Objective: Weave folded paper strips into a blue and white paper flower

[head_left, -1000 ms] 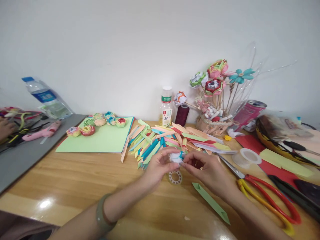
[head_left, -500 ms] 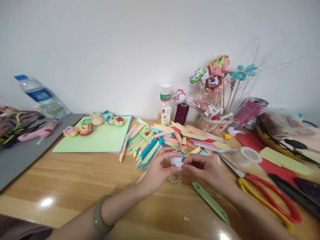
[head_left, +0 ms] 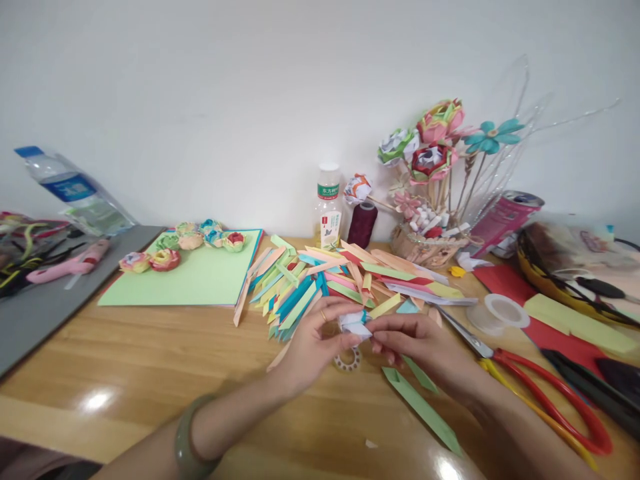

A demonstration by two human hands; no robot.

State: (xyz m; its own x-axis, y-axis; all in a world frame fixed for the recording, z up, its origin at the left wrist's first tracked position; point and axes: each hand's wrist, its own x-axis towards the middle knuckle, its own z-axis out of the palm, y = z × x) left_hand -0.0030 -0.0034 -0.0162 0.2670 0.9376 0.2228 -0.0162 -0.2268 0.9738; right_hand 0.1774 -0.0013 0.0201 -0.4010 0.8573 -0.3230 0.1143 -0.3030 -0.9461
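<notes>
Between my two hands is a small folded paper flower (head_left: 356, 325), white with a bit of blue. My left hand (head_left: 320, 340) grips its left side between thumb and fingers, with a ring on one finger. My right hand (head_left: 413, 337) pinches the flower's right edge with thumb and forefinger. Just beneath them on the table lies a tape roll (head_left: 347, 360), partly hidden. Two folded green paper strips rest below my right hand, the longer green strip (head_left: 425, 410) nearer to me. Behind my hands spreads a heap of folded coloured paper strips (head_left: 300, 287).
Red-and-yellow scissors (head_left: 545, 387) lie open at right, by a clear tape spool (head_left: 500, 313). Finished paper flowers (head_left: 165, 259) sit on green paper (head_left: 170, 290) at left. A bottle (head_left: 329, 207), thread spool (head_left: 363, 225) and flower basket (head_left: 425, 245) stand against the wall.
My right hand's fingers have shifted slightly along the white paper's edge, and more of the white paper shows. The second green strip is more visible. The view has shifted a little.
</notes>
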